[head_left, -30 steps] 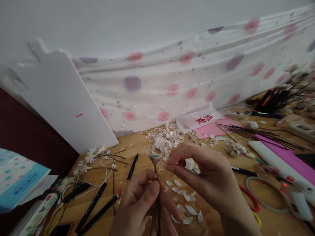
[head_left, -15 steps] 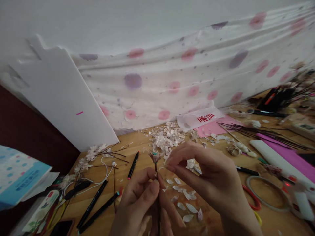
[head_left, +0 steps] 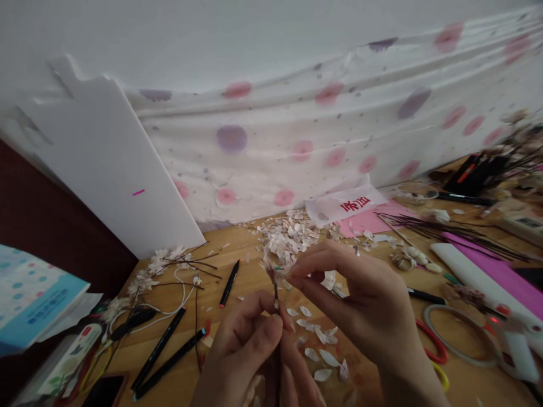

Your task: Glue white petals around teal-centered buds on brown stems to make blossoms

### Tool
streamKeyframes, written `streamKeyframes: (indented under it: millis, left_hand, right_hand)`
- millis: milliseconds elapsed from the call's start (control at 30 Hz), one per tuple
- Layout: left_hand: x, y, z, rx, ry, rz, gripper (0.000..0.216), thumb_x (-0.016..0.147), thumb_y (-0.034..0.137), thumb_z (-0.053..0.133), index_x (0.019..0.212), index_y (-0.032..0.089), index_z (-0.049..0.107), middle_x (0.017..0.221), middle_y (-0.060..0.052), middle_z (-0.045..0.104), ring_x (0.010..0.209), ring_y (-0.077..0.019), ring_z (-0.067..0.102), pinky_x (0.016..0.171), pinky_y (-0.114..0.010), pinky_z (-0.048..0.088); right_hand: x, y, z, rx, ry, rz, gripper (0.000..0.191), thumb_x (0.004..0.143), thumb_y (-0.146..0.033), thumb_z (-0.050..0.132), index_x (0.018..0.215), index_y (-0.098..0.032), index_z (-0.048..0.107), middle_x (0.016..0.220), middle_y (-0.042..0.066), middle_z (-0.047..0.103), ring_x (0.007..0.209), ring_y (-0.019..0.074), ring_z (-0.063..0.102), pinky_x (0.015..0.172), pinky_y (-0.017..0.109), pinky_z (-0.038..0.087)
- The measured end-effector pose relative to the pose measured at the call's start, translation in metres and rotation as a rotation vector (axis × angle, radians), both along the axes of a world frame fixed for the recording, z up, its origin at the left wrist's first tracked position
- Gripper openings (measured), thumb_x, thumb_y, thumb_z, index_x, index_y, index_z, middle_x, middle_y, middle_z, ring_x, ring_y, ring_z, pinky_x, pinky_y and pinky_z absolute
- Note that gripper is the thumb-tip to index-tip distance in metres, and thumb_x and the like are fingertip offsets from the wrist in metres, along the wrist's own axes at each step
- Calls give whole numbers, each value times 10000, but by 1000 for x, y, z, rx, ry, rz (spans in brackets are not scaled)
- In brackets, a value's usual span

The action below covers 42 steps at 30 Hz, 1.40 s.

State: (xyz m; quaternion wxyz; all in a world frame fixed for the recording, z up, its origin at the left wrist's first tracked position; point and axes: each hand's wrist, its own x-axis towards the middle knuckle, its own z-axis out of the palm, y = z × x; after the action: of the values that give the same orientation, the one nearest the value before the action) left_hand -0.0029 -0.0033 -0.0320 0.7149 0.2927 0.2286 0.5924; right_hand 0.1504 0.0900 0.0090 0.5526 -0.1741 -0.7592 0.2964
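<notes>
My left hand (head_left: 254, 345) is closed round the thin dark stem of a small flower (head_left: 272, 271), which stands nearly upright above the fingers. The flower head has pale pinkish petals and a bit of green at its centre. My right hand (head_left: 348, 299) is pinched just to the right of the flower head, thumb and forefinger together. Whether a petal sits in that pinch I cannot make out. Behind the flower lies a heap of pale petals (head_left: 292, 234). Loose petals (head_left: 330, 358) are scattered on the wooden table below my right hand.
At left are black markers (head_left: 169, 362), finished white flowers (head_left: 148, 277), a white cable and a phone (head_left: 104, 390). A white foam board (head_left: 123, 169) leans behind. To the right lie dark stems (head_left: 449, 234), a tape ring (head_left: 462, 333), a glue gun (head_left: 515, 345) and pink paper (head_left: 365, 220).
The flower has tilted and turned slightly, its head now nearer my right fingertips. My left hand has shifted a little to the right; my right hand has hardly moved.
</notes>
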Motion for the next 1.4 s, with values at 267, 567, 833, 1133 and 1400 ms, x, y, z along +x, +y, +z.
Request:
streamKeyframes:
  millis: [267,567,833,1133,1400]
  left_hand:
    - [-1,-3,-3,0,2,13,183,1086,331,546,1041,201,667,689,-43,840,345,-94,647,416,-105,490]
    - [0,-3,-4,18,30,0,207,1100,330,496,1045,204,650,682,-32,832,373,-95,655,362,-100,393]
    - [0,-4,-2,-10,-6,-16,191,1082,336,551,1039,202,680,669,-29,830,436,-109,704,394,-103,443]
    - [0,4,-4,-30,-51,10,228,1083,336,550,1027,200,724,643,-28,823,412,-127,720,411,-105,538]
    - [4,12,-8,135,-77,11,248,1097,341,531,1087,195,731,769,-48,861,518,-108,774,424,-58,506]
  right_hand:
    - [-2,-1,-2,89,-6,-71,200,922,-44,717,928,-242,689,838,-40,745,758,103,694,679,207,553]
    - [-4,0,-2,149,-22,-125,188,915,-76,756,958,-241,676,807,-40,718,703,102,664,639,209,543]
    - [-3,-1,-2,168,-57,-140,185,928,-90,756,980,-239,660,824,-33,711,710,103,672,652,214,536]
    - [-1,-4,-7,95,31,-166,193,936,-132,750,1019,-261,634,865,-36,661,721,112,599,672,241,508]
    - [-12,-6,-4,-482,-82,213,212,984,-363,679,829,-220,690,712,-31,659,649,108,577,597,233,451]
